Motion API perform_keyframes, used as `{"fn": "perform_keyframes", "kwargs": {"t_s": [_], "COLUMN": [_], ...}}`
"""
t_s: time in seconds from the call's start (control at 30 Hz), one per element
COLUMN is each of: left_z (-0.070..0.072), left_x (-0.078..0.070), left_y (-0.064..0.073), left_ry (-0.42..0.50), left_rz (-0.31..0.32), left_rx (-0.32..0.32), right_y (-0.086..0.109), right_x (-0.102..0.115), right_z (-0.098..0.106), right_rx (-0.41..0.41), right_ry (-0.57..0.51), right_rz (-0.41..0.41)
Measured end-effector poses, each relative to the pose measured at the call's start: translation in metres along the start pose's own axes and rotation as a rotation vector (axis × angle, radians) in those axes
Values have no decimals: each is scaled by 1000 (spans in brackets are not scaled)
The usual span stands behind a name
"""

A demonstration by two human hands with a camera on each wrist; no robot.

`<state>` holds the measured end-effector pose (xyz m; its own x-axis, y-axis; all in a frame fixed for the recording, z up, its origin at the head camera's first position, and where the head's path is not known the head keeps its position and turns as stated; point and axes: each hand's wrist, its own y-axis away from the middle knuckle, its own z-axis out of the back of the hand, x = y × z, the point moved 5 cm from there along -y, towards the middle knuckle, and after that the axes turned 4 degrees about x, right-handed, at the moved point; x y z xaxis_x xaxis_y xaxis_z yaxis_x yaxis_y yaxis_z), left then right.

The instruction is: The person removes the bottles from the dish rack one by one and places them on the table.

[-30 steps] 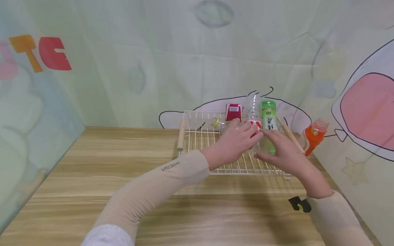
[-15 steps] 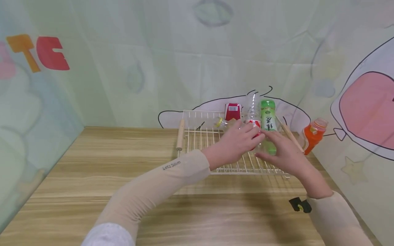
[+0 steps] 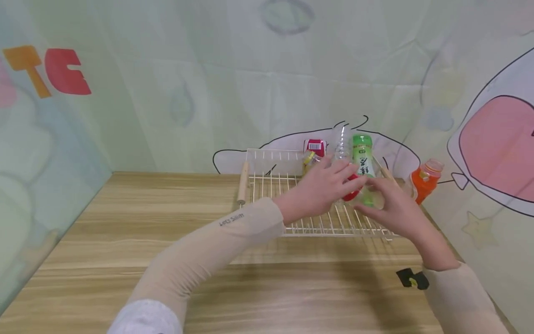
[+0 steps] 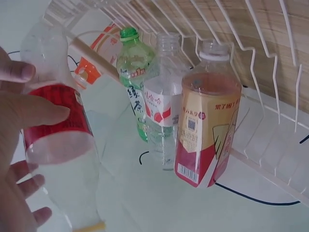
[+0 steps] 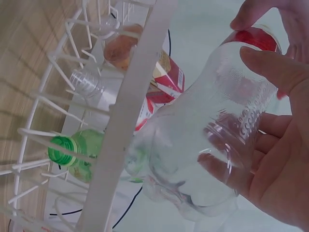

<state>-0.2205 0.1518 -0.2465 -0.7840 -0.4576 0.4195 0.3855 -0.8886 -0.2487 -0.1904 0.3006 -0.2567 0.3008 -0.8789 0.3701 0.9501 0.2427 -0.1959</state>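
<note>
Over the white wire rack [image 3: 267, 178] both hands hold a clear plastic bottle [image 4: 65, 179] with a red label and a yellow ring at its neck end. My left hand [image 3: 321, 188] grips it round the label, thumb across the front in the left wrist view. My right hand [image 5: 280, 159] curls round the base end, thumb near the label. Behind the hands, a green tea bottle [image 3: 362, 155], a clear ribbed bottle [image 3: 342, 144] and a red-and-cream bottle [image 4: 207, 125] stand in the rack. In the head view my hands partly hide them.
An orange bottle [image 3: 425, 182] is at the right, just beyond the rack. A wooden handle [image 3: 243, 183] is on the rack's left end. The rack stands on a wood-grain table [image 3: 125, 222] against a printed cloth backdrop [image 3: 200, 93].
The held bottle has turned, its yellow neck end swinging right and away from me in the head view. Both hands have shifted slightly right.
</note>
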Motion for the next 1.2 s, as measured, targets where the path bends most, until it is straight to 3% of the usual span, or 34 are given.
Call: {"fn": "perform_keyframes", "kwargs": {"t_s": [0.33, 0.63, 0.83, 1.0, 1.2], "left_z": [14, 14, -1, -14, -25], "left_x": [14, 41, 57, 63, 67], "left_y": [1, 5, 4, 1, -5], "left_ry": [60, 101, 107, 107, 85], "left_rz": [-64, 36, 72, 82, 78], "left_rx": [-189, -293, -240, -130, -16], "right_y": [13, 28, 36, 45, 56], "right_x": [-24, -49, -60, -76, -98], "right_z": [15, 39, 50, 56, 58], "right_rx": [-96, -166, -237, -311, -357], "right_ry": [-24, -29, -58, -83, -196], "right_rz": [-36, -173, -233, -313, -423]}}
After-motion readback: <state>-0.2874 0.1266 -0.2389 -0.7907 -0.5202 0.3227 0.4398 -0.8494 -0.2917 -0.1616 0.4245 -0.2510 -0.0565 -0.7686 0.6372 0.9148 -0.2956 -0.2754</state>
